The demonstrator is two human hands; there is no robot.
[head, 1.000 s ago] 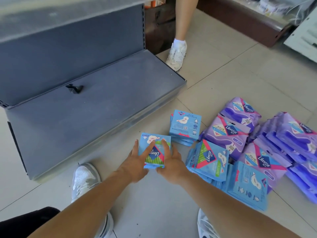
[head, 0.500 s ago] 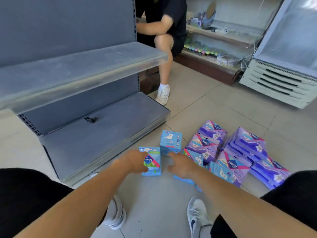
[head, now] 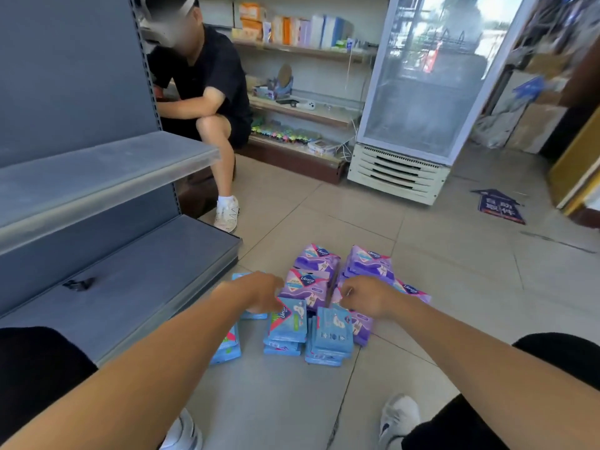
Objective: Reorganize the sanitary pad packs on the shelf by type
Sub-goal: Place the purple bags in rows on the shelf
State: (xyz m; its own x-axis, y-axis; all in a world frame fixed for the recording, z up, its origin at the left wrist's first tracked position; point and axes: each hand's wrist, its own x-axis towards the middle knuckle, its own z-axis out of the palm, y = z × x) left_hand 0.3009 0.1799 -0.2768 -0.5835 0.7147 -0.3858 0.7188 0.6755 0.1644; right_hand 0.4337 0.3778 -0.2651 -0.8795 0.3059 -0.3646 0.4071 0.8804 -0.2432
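Left hand: the left hand (head: 259,292) reaches over the packs on the floor, its fingers curled downward at the top edge of a blue pack (head: 287,321); I cannot tell whether it grips the pack or only touches it (motion blur hides the fingertips).
Right hand: the right hand (head: 367,298) hangs above the purple packs (head: 324,274), fingers loosely curled; whether it holds anything is not clear.
Blue packs: several stacks stand side by side on the floor (head: 454,271) just before the purple ones; a second blue stack (head: 331,336) sits to the right of the first, another (head: 227,347) lies partly under the left forearm, and one more (head: 238,277) shows behind the left hand.
Purple packs: clustered in a heap behind the blue ones, white-and-pink labels facing up, with a further group (head: 368,263) on the right.
Shelf: the grey lower shelf (head: 146,277) on the left carries only a small dark clip (head: 78,283); the upper shelf (head: 97,177) above it shows no packs.
Beyond: a seated person (head: 207,102) in black by the shelf end, and a glass-door fridge (head: 418,102).
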